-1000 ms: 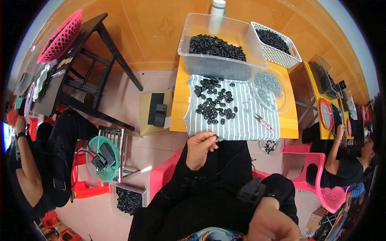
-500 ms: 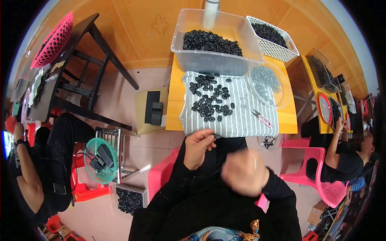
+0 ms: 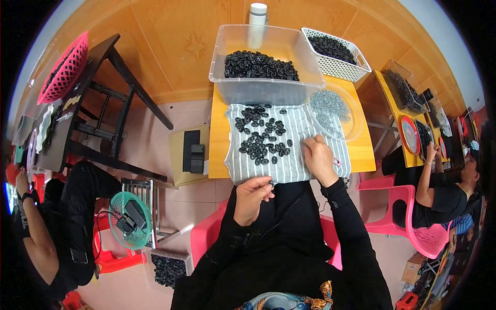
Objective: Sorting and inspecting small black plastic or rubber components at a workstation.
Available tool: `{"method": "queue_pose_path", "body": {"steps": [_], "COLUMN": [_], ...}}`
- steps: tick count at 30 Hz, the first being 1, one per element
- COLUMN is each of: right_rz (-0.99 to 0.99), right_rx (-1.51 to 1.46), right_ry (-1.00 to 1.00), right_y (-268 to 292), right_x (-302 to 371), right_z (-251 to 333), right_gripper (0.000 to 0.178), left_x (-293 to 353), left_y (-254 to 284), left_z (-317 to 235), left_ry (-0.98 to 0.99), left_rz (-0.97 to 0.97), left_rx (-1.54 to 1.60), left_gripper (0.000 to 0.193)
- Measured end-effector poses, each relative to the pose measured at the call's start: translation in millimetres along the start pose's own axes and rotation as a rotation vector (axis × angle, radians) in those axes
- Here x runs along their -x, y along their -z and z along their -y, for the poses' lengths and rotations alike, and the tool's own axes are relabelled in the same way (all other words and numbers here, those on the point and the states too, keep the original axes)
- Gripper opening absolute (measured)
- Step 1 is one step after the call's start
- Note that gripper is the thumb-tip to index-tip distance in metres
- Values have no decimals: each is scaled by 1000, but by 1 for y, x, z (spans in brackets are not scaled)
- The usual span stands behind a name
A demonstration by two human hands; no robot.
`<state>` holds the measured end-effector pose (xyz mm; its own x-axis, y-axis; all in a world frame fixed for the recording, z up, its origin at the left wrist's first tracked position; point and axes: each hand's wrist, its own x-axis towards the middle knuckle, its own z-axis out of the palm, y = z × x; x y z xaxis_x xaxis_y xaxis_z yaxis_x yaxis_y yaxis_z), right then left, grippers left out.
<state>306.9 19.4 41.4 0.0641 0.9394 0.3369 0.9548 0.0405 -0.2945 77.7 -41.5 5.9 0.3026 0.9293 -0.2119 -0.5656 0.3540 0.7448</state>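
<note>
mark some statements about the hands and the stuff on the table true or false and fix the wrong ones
1. The left hand pinches a black piece. True.
2. The right hand is inside the clear bin. False: it is over the striped cloth, nearer the person than the bin.
3. The round tray of silver bits is to the right of the loose pieces on the cloth. True.
4. The white basket holds silver bits. False: it holds black pieces.
5. A white bottle stands behind the bin. True.
</note>
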Motion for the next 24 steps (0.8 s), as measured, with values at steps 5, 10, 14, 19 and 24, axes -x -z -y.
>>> {"method": "queue_pose_path", "body": {"steps": [5,10,14,19,24], "right_rz": [29,-9,-11,32,44], "right_rx": [-201,-179,-195,-156,-161], "right_ry": [8,-28,21,22,-1], "right_y": [5,5,2,0,-9], "right_x": [1,9,8,0,0], "right_z": [6,-11,-14,2,4], "right_gripper": [8,6,5,4,5], "left_x": [0,0,0,0,2], "left_y": [-2,2,-2,0,-2], "left_z": [-3,-2,-5,-2,-2], "left_ry": [11,27,54,62,67], "left_rz": [-2,-8,10,15,-2], "left_rx": [-10,-37,-61,-75,-54], "left_gripper": [22,21,22,22,21]}}
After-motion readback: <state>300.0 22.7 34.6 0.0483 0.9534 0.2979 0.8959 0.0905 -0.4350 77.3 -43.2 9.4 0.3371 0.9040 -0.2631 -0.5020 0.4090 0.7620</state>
